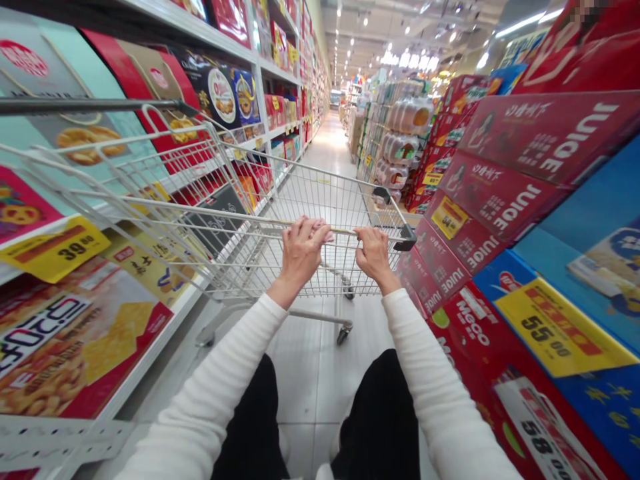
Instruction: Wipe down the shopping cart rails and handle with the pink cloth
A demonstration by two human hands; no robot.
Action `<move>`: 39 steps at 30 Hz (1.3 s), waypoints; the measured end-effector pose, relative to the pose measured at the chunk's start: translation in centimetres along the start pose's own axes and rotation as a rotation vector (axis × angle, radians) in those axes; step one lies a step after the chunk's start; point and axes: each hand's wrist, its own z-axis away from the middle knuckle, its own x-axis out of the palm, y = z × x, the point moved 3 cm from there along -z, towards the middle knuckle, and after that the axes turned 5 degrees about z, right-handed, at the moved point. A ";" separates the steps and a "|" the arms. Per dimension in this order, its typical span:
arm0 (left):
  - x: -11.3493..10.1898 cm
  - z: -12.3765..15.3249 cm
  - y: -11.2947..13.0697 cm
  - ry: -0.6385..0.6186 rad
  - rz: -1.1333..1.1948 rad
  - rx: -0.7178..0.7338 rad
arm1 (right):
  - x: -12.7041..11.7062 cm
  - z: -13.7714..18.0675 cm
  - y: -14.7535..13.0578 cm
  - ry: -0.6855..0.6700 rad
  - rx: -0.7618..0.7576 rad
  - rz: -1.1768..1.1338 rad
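Note:
A metal wire shopping cart (240, 235) stands sideways in front of me, its grey handle bar off to the left and a dark corner bumper at its right end. My left hand (303, 248) is closed over the cart's near top rim, knuckles up. A short way to the right, my right hand (373, 252) grips the same rim close to the corner bumper (404, 240). Through the wires the basket shows no goods. Under it, the caster wheels (344, 332) rest on the tiled floor.
Shelves of boxed biscuits (45, 327) with a yellow price tag (57, 250) line the left, close to the cart. Stacked red drink cartons (530, 140) rise on the right. Ahead, the aisle floor (330, 143) runs between shelving and wrapped bottle packs (400, 143).

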 end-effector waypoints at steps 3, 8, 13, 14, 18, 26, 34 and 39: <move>-3.0 0.1 -3.2 0.037 -0.059 -0.097 | 0.3 0.1 -0.4 0.032 0.025 -0.014; -5.6 -0.4 -5.0 0.068 -0.113 -0.199 | 1.0 0.0 -1.5 0.081 0.082 0.005; -1.1 -1.2 1.6 -0.052 -0.067 -0.030 | 1.3 0.0 -2.0 0.095 0.074 0.073; -0.1 -1.4 3.0 -0.071 -0.056 0.005 | 1.3 0.1 -1.9 0.097 0.065 0.079; 1.7 -2.0 5.2 -0.096 -0.032 0.035 | 0.9 0.1 -1.2 0.089 0.019 0.078; -2.0 -3.2 -0.8 -0.131 0.010 -0.077 | 1.1 0.2 -0.2 0.107 0.004 0.061; -1.8 -0.2 -0.9 0.049 -0.118 -0.083 | 1.1 0.9 -1.4 0.153 0.053 0.127; 2.1 0.9 1.1 0.094 -0.067 0.020 | 1.4 1.3 -3.2 0.218 0.108 0.127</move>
